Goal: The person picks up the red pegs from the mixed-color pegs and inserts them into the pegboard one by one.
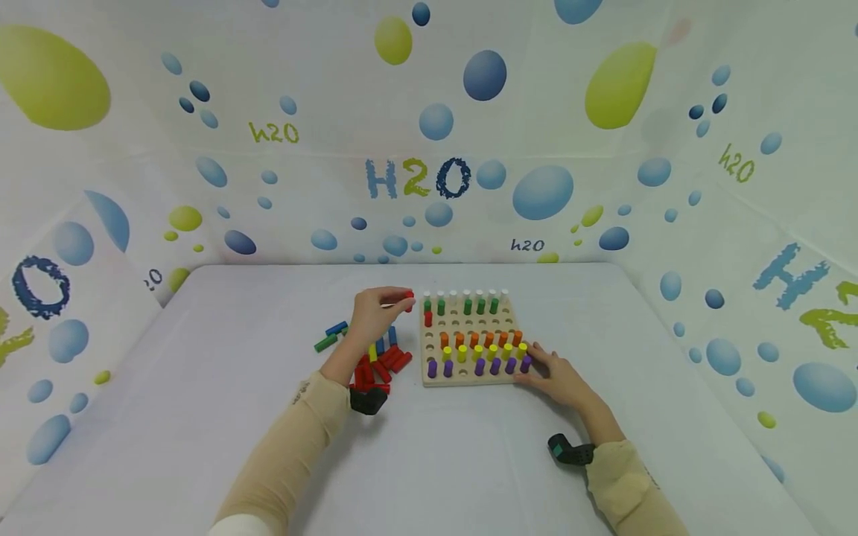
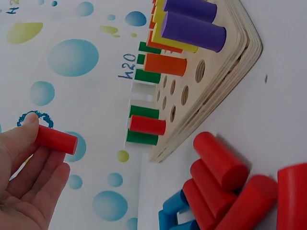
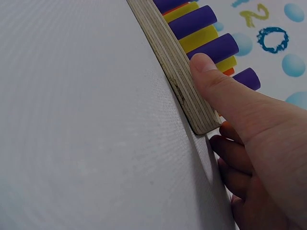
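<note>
My left hand pinches a red peg between thumb and fingers, raised just left of the pegboard's far left corner. The wooden pegboard holds rows of white, green, orange, yellow and purple pegs. One red peg stands at the left end of the row in front of the green ones. At the board's near right corner, my right hand grips the edge. Its thumb lies on the near side beside the purple pegs, and the other fingers are around the right side, partly hidden.
Loose red pegs lie in a pile left of the board, partly behind the left forearm. Blue pegs and a green peg lie near them. A white cloth covers the table, with a patterned curtain behind.
</note>
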Tool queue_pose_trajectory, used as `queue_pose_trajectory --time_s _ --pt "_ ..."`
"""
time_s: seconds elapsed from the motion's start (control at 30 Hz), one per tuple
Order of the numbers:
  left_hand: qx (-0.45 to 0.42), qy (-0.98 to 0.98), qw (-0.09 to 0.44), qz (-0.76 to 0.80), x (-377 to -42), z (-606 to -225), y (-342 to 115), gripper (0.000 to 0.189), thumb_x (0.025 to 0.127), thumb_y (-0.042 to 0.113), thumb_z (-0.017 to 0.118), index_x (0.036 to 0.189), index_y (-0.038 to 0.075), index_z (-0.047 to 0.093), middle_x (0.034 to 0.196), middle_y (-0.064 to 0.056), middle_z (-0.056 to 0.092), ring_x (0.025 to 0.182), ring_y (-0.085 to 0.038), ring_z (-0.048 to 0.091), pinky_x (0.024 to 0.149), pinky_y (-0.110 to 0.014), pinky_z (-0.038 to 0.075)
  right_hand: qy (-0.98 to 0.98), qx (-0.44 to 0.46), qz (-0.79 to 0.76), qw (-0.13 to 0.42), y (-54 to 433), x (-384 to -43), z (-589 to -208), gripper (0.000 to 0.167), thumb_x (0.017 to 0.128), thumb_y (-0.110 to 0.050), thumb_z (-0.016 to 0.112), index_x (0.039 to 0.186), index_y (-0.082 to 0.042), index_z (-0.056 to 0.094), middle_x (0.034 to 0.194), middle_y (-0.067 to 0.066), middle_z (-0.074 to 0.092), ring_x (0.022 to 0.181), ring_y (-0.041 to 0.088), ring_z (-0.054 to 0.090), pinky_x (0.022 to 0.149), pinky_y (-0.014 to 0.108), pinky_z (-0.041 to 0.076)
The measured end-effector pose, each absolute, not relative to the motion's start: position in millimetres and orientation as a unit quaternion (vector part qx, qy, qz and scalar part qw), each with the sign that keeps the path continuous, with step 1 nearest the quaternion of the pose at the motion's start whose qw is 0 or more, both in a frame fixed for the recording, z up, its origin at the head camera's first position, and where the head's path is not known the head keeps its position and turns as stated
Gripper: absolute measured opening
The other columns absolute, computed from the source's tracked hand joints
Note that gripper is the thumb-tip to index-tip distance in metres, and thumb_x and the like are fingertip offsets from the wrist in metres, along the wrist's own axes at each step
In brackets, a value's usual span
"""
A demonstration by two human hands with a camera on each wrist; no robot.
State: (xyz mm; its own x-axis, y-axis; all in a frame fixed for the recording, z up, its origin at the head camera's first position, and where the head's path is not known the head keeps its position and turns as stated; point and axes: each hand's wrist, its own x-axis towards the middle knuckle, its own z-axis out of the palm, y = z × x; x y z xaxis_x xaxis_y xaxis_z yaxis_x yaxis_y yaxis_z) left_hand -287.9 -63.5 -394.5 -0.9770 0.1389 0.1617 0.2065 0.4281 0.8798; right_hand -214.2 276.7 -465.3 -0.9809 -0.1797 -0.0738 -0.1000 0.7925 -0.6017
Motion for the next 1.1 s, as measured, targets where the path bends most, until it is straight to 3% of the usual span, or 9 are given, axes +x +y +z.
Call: queue_pose_trajectory --time_s 0.47,1.1 --pt "-0.143 -0.849 0.045 -0.506 -305.6 -400.8 -34.1 0.028 0.086 0.025 0.064 0.108 0.008 0.068 0.103 -0.006 0.066 0.096 -0.021 0.058 0.082 -0.033 0.049 0.945 -0.068 -0.313 0.062 279.9 -214.4 -465.2 0.084 0.079 -0.054 0.061 0.141 -0.003 0.033 0.145 0.022 0.021 0.127 0.055 0.014 0.1 0.063 0.016" --pt "-0.119 -0.848 0.029 -0.515 -315.5 -418.1 -14.6 0.028 0.085 0.026 0.065 0.108 0.009 0.068 0.102 -0.006 0.067 0.093 -0.019 0.062 0.08 -0.03 0.05 0.942 -0.076 -0.32 0.063 277.7 -214.6 -465.9 0.084 0.08 -0.053 0.061 0.141 -0.003 0.032 0.145 0.022 0.022 0.127 0.055 0.013 0.101 0.062 0.016"
